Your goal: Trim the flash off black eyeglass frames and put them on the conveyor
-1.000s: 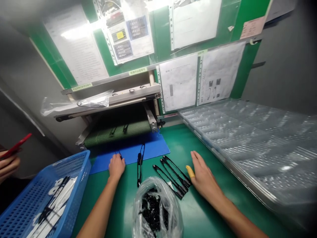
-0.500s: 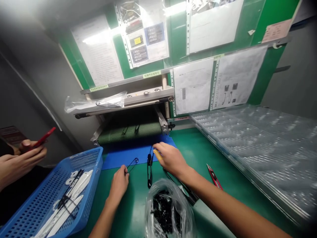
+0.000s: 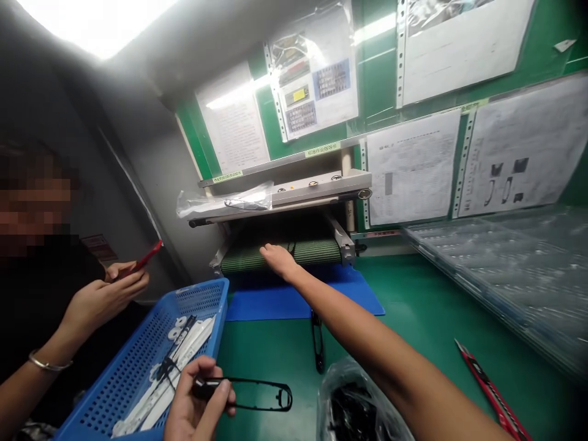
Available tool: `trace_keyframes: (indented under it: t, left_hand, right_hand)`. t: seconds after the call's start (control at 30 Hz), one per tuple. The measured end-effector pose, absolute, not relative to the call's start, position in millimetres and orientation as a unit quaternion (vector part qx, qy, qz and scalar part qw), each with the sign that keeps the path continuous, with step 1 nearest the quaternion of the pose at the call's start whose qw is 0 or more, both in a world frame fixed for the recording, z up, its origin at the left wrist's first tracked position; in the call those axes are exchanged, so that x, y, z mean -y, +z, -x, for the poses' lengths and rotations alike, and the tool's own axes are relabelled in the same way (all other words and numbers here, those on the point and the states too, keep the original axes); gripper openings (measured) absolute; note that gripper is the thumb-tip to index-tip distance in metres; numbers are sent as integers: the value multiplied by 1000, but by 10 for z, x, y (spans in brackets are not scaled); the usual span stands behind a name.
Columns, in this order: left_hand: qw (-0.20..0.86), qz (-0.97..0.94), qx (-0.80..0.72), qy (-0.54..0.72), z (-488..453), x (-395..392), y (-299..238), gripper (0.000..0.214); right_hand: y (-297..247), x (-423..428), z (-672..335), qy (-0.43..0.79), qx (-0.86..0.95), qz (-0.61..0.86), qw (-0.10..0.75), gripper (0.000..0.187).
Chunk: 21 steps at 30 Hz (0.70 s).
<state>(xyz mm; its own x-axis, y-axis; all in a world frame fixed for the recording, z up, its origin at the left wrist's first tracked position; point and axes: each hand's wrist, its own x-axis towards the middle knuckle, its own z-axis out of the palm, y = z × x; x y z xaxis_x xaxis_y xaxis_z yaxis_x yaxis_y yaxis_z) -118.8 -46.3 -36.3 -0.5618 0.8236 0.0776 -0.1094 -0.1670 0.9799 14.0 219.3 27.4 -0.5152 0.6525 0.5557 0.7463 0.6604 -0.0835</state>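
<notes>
Holding a long black plastic loop (image 3: 257, 393) at its thick end, the left hand (image 3: 197, 398) is low in the view, just above the blue basket. Thumb and fingers are closed on this end, and the rest of the loop sticks out to the right of the hand, over the green bench top (image 3: 271, 367). The right hand (image 3: 278, 260) is stretched far forward and lies open, with fingers straight and nothing gripped that I can see. It is over the green slatted conveyor belt (image 3: 316, 253), and a thin black piece (image 3: 291, 247) is just beside its fingers.

Another black piece (image 3: 316, 340) lies on the bench below the blue mat (image 3: 303, 303), and a clear plastic bag (image 3: 362, 407) with black parts is under the right arm. A red utility knife (image 3: 491, 392) lies near a stack of clear plastic trays (image 3: 500, 257). The blue basket (image 3: 202, 293) holds white strips (image 3: 184, 349). At left, a co-worker's hands (image 3: 103, 300) hold a red phone (image 3: 147, 257).

On the wall, a green label (image 3: 322, 149) carries Chinese characters, and the papers (image 3: 413, 168) in plastic sleeves have print too small to read.
</notes>
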Motion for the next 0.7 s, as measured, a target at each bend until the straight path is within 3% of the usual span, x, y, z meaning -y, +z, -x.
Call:
trace_keyframes:
  t: [0.13,0.27,0.37,0.53,0.7]
  left_hand:
    - [481,-213,-470,709,1075,268,-354,53]
    - [536,-181,-445,694,792,241,-271,41]
    - [579,-199,-414,674,610,312,-188,33]
    - [652,-157,-369,643,433,389,-135,17]
    - [639,-119,-383,656,345,382,-142,13]
  right_hand:
    - [336,-1554,-504,-95,853,344,382,14]
    - [147,-411,-975,-102,862,206,452,25]
    - [-56,222,-1224,-79,860,130,487,19]
    - [-329,440,-1360,-37,855,146,496,18]
    - [-489,447,-1403,-31,828,134,544,15]
